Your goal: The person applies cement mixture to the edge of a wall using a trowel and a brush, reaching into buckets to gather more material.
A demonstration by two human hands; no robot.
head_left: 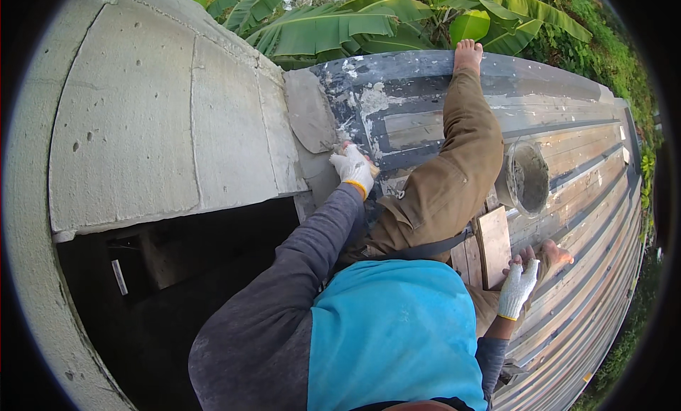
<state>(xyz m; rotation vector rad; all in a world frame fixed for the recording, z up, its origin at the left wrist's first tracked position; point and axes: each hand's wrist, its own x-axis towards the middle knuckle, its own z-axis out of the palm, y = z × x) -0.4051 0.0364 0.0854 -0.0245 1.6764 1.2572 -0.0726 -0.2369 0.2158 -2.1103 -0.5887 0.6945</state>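
Observation:
My left hand (352, 166), in a white knit glove with a yellow cuff, is closed around a wooden-handled tool. Only the pale end of its handle (374, 169) shows clearly; I cannot make out the working end. This hand is at the lower edge of a smooth grey mortar patch (310, 111), where the block wall meets the metal roof. My right hand (519, 287) wears a similar glove with bare fingertips. Its fingers are apart and hold nothing, close to my bent leg and bare foot (557, 255).
A mortar-smeared bucket (528, 180) stands right of my knee, above a wooden board (494, 248). The grey block wall (128, 113) rises at left, over a dark opening (184, 283). Ribbed roofing (582, 219) stretches right. Banana leaves (333, 28) border the far edge.

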